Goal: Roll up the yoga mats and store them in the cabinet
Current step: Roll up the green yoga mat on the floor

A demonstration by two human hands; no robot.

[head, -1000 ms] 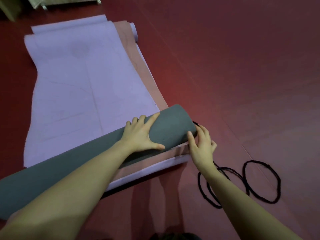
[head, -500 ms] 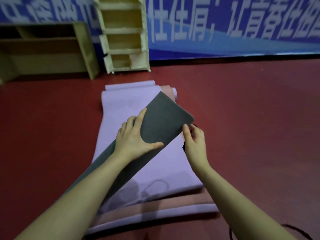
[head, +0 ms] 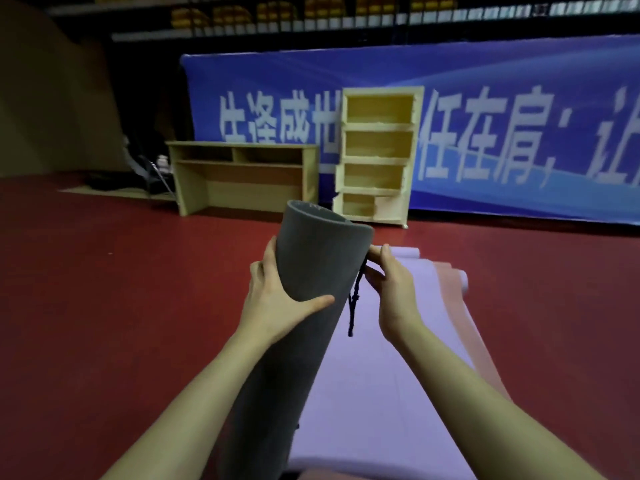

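Rolled mat: grey yoga mat, rolled into a tube, held up off the floor, tilted with its open end pointing up and away toward the cabinet.
Left hand: left hand wrapped round the upper part of the roll, thumb across the near face, fingers behind; grip closed on the grey yoga mat.
Right hand: right hand at the right edge of the roll, fingertips pinching the black cord; grip narrow, holding the cord.
Cord: dark, knotted, hanging down beside the roll from the pinch.
Flat mats: purple mat spread on the red floor under the arms; pink mat beneath it, showing along its right side, far ends curled.
Cabinet: pale wooden cabinet with open shelves, standing against the blue banner, well apart from the roll.
Table: low wooden table just left of the cabinet.
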